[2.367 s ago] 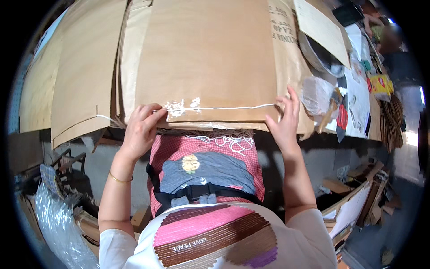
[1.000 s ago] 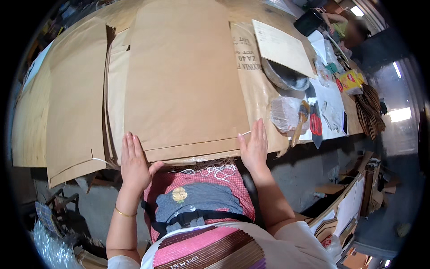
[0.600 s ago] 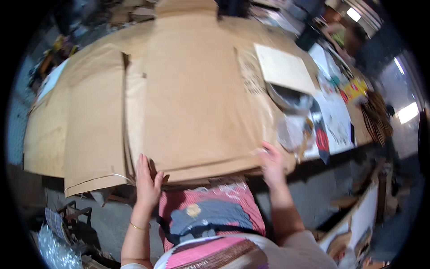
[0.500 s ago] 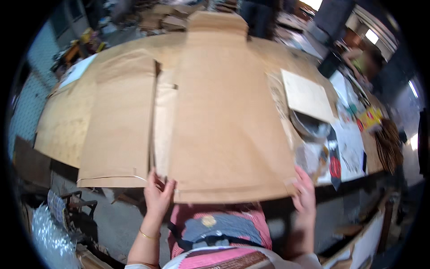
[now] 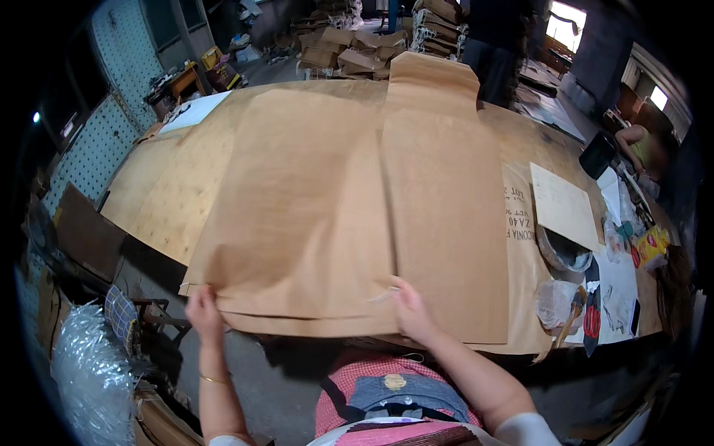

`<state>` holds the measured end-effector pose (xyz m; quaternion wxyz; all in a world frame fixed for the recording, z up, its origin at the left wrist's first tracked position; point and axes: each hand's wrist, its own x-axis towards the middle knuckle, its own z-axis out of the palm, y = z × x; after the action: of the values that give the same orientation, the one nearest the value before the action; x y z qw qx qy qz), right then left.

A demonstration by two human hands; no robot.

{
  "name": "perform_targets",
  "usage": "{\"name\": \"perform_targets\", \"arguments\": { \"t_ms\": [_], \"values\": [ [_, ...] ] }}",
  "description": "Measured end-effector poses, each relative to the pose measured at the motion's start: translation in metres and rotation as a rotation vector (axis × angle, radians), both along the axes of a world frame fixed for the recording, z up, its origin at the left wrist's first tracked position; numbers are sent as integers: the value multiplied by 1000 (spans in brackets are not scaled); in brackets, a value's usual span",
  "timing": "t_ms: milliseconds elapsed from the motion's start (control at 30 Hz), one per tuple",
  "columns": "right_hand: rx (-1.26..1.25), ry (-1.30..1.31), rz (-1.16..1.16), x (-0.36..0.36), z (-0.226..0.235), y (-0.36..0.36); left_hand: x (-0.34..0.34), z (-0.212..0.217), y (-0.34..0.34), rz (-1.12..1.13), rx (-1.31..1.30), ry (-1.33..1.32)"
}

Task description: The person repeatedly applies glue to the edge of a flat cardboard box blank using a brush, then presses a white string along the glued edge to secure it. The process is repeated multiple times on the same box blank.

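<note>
A large brown paper sack (image 5: 297,201) lies over the left of the table, its near edge lifted and lightly rippled. My left hand (image 5: 204,311) is closed on its near left corner. My right hand (image 5: 411,306) pinches its near right corner, beside a short white thread. Under its near edge another sack's edge shows. To the right, a second brown paper sack (image 5: 450,223) lies flat, its folded flap at the far end.
Beneath the right sack is a printed paper sheet (image 5: 520,290). At right are a white board (image 5: 563,204) on a basin (image 5: 565,251), a brush (image 5: 571,316) and red-handled scissors (image 5: 592,321). Clear plastic (image 5: 93,372) sits at lower left. A person (image 5: 647,152) is at far right.
Both hands have carried the sack leftward, from the middle of the table onto the left sack. Another flat sack now shows where it was. The view has turned slightly.
</note>
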<state>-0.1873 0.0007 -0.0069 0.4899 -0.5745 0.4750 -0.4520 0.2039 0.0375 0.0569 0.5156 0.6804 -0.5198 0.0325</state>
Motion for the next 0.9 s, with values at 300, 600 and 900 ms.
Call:
{"name": "perform_targets", "arguments": {
  "t_ms": [300, 600, 900],
  "values": [
    [379, 90, 496, 118, 52, -27, 204, -21, -54, 65, 591, 18],
    [-28, 1096, -364, -230, 97, 71, 42, -1, -11, 112, 43, -369],
    [-255, 1557, -235, -319, 93, 115, -232, -38, 36, -1095, 47, -558]
  ]
}}
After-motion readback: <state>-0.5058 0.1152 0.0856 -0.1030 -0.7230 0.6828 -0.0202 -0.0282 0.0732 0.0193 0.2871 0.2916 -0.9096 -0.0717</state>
